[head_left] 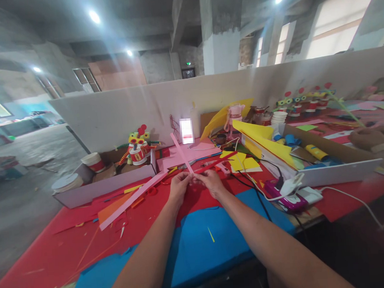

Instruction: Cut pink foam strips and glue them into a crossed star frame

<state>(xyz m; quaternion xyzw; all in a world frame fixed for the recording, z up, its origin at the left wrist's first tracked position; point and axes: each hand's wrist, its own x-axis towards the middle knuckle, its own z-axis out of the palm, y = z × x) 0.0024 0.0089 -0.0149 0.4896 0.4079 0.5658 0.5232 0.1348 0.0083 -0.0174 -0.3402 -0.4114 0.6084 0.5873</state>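
Note:
My left hand (180,186) and my right hand (212,183) meet over the middle of the table, both with thumb and fingers pinched together. Between their fingertips they hold the joined ends of a pink paper strip (181,152) and a red paper strip (218,162). The pink strip points up and away to the left; the red one stretches off to the right. How the ends overlap is hidden by the fingers. Another long pink paper strip (133,200) lies left of my left hand, partly over orange paper (113,208).
At the left, a box (106,187) holds paper cups (93,162) and a paper-cup figure (139,150). To the right are a box (342,173) with coloured rolls, a purple power strip (290,200) and cables. A lit screen (186,131) stands by the white partition (127,109).

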